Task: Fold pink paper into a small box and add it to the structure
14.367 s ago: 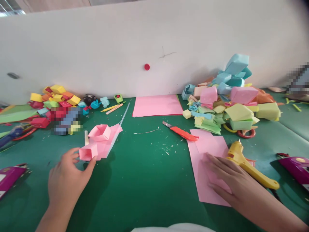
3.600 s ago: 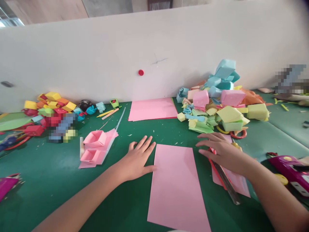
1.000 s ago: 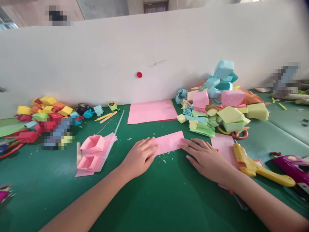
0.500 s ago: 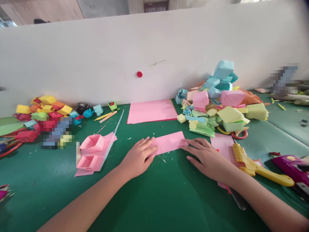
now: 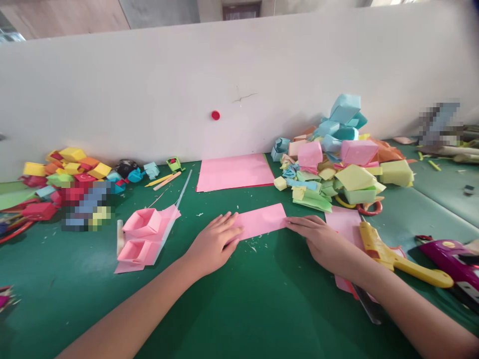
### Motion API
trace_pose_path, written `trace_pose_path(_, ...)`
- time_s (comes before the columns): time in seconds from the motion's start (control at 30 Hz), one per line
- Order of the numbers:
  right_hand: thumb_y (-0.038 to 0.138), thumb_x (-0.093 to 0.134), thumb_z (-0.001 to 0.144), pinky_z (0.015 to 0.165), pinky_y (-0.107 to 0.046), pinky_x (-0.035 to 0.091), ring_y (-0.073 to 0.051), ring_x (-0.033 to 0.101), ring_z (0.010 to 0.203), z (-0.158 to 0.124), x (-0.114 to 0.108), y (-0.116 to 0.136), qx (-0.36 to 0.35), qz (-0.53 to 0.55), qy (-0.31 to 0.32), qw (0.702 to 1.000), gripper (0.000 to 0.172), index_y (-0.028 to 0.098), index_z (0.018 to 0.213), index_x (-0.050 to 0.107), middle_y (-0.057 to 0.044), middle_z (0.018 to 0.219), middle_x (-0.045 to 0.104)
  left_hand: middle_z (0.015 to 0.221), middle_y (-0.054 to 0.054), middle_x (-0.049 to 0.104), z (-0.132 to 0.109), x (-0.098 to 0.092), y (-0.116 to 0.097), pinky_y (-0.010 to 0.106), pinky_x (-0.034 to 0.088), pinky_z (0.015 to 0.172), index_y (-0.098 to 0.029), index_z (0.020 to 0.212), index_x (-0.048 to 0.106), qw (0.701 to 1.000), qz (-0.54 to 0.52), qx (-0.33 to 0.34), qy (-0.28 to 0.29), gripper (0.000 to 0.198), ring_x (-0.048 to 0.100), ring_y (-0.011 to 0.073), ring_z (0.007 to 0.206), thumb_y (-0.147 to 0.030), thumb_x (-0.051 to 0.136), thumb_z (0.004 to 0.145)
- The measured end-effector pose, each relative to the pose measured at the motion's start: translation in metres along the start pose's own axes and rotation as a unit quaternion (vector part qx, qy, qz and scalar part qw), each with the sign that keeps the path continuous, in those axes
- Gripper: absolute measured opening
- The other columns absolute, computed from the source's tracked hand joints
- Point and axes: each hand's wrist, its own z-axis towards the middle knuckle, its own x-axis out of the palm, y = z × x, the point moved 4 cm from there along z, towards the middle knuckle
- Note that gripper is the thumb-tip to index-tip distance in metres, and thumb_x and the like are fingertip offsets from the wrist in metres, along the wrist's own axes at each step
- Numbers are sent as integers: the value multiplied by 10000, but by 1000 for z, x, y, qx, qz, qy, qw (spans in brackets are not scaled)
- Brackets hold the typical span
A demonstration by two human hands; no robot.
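Note:
A folded pink paper strip [image 5: 262,221] lies on the green mat [image 5: 232,299] in the middle. My left hand [image 5: 213,244] rests on its left end with fingers flat and together. My right hand [image 5: 322,242] presses its fingertips on the strip's right end, fingers stretched out. Neither hand grips anything.
Two pink paper boxes [image 5: 144,234] sit at left on pink scraps. A flat pink sheet [image 5: 235,172] lies by the white wall. A heap of coloured paper boxes [image 5: 344,159] is at right, another [image 5: 71,174] at left. A yellow glue gun [image 5: 392,257] and a purple tool [image 5: 454,257] lie at right.
The large pink sheet has been folded into a narrow strip further back. In the last second my right hand's fingers drew together at the strip's right end; my left hand stayed.

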Motion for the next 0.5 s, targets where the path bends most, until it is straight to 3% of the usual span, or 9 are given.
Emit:
trace_pose_path(0.33,18,387,800,1080,-527,513,-286,518,1317,0,-1,1,13,-4,1,1000,699,256,1426,590,8,1492,560,1581,55,420,2,-1,-2,508,347,1222,-243,1325,643,1000,-4,-7,28,375,396,269,1472,-296,413,1034)
trace_pose_path(0.5,10,397,782,1086,-530,513,-279,526,1311,0,-2,0,0,-4,-6,1000,722,266,1428,590,12,1488,564,1621,38,361,2,-4,-2,504,288,1249,-265,1410,559,997,-7,-14,81,397,313,269,1512,-324,384,1058)
